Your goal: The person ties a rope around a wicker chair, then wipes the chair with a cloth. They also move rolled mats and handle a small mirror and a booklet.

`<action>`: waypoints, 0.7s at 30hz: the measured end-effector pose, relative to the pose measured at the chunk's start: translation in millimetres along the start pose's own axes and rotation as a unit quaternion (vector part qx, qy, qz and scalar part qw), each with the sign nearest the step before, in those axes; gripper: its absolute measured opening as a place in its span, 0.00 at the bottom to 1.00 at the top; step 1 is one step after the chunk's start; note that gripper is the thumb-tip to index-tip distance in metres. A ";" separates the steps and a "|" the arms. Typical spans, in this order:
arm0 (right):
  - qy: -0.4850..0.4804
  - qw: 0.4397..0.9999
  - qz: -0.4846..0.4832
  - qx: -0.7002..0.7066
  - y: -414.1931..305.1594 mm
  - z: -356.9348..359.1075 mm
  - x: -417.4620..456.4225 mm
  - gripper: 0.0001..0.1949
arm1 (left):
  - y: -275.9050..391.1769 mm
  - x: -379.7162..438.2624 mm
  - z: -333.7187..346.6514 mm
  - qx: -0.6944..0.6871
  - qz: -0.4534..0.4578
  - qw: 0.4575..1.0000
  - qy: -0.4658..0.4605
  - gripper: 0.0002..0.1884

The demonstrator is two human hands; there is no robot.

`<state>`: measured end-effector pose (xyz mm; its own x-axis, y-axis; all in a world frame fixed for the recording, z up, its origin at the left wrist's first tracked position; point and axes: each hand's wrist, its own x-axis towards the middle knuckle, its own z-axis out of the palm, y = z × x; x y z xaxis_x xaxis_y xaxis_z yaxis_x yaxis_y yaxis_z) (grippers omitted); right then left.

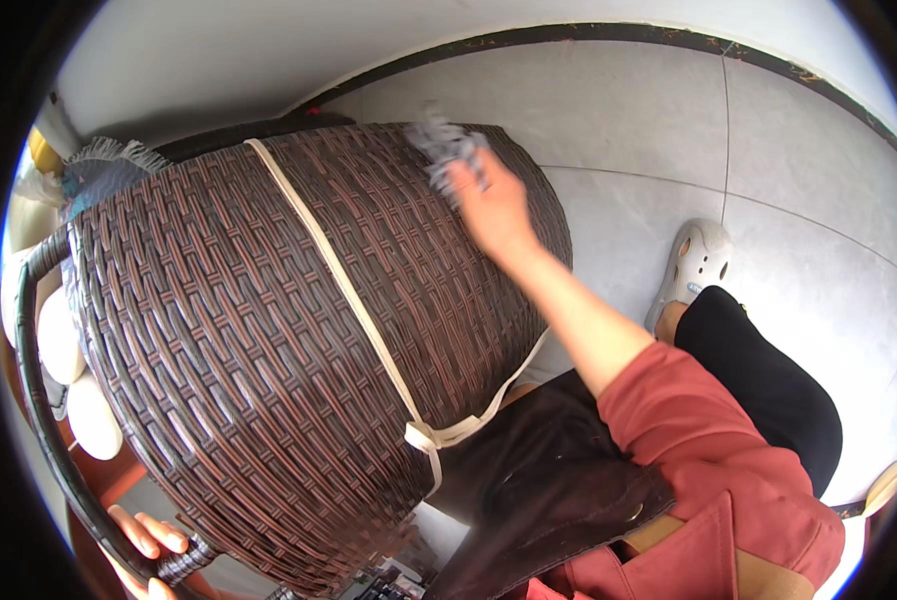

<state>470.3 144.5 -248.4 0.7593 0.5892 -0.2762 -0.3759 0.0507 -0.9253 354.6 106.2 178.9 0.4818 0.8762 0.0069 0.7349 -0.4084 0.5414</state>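
Observation:
A large woven wicker chair back (283, 315) in dark brown, probably synthetic rattan, fills the left and middle of the view. My right hand (493, 206) grips a crumpled grey-and-white cloth (444, 146) against its upper right part; hand and cloth are blurred. A cream fabric strap (343, 281) runs across the weave and is knotted near the lower edge. At the lower left, the fingers of my left hand (144, 532) curl around the dark tubular chair frame (39, 405), beside a wrapped joint. Part of that hand is cut off by the view's edge.
Grey floor tiles (636, 112) meet a white wall along a black skirting strip (538, 34). My foot in a pale clog (692, 259) stands to the right. White rounded objects (92, 420) and a fringed cloth (110, 172) lie beyond the chair's left side. A dark apron (538, 450) hangs before me.

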 end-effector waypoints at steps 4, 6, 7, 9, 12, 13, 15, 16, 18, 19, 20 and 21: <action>0.071 0.976 0.168 -0.123 143.6 -56.0 0.4 0.24 | 1.6 1.8 -10.2 -0.007 -0.006 0.999 -0.034 0.32; 0.098 0.959 0.217 -0.151 155.7 -64.8 -21.5 0.24 | -3.4 0.2 -11.4 -0.019 -0.003 0.999 -0.035 0.31; 0.136 0.948 0.236 -0.164 144.9 -55.7 -34.2 0.24 | -2.1 -0.6 -10.4 -0.009 -0.003 0.999 -0.035 0.30; 0.205 0.933 0.253 -0.157 119.4 -36.9 -46.7 0.21 | 1.3 -0.9 -9.7 0.010 0.000 0.999 -0.041 0.30; 0.096 0.975 0.198 -0.030 19.1 -27.8 -61.5 0.17 | -13.4 9.3 -15.9 0.001 0.014 0.999 -0.046 0.27; 0.030 0.984 0.177 0.012 -8.1 -20.6 -72.7 0.17 | -6.7 0.2 -18.8 0.007 -0.009 0.999 -0.039 0.26; -0.005 1.000 -0.017 0.010 -40.3 -6.4 -92.7 0.18 | -4.5 4.3 -0.2 0.029 0.026 0.999 0.021 0.27; 0.027 0.993 -0.113 -0.024 -50.9 -2.1 -99.0 0.18 | -5.8 6.9 -4.6 0.023 0.031 0.999 0.010 0.27; 0.029 0.976 -0.212 -0.028 -50.4 -3.5 -97.9 0.20 | -7.8 6.3 -5.5 0.015 0.033 0.999 -0.011 0.26; 0.029 0.975 -0.219 -0.003 -40.5 -7.3 -89.4 0.19 | -5.7 5.3 -8.6 0.011 0.014 1.000 -0.022 0.25; 0.008 0.988 -0.153 -0.015 -30.5 -15.7 -81.9 0.18 | -8.1 5.7 -10.1 0.003 0.027 0.999 -0.024 0.25; 0.027 0.999 -0.036 -0.025 -6.9 -20.1 -69.2 0.16 | -9.2 5.8 -10.2 -0.004 0.040 0.999 -0.025 0.25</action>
<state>431.1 87.1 -228.1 0.8118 0.5408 -0.2202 -0.2923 0.0499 -0.9550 345.8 117.6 182.5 0.5617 0.8273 0.0091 0.6891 -0.4740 0.5481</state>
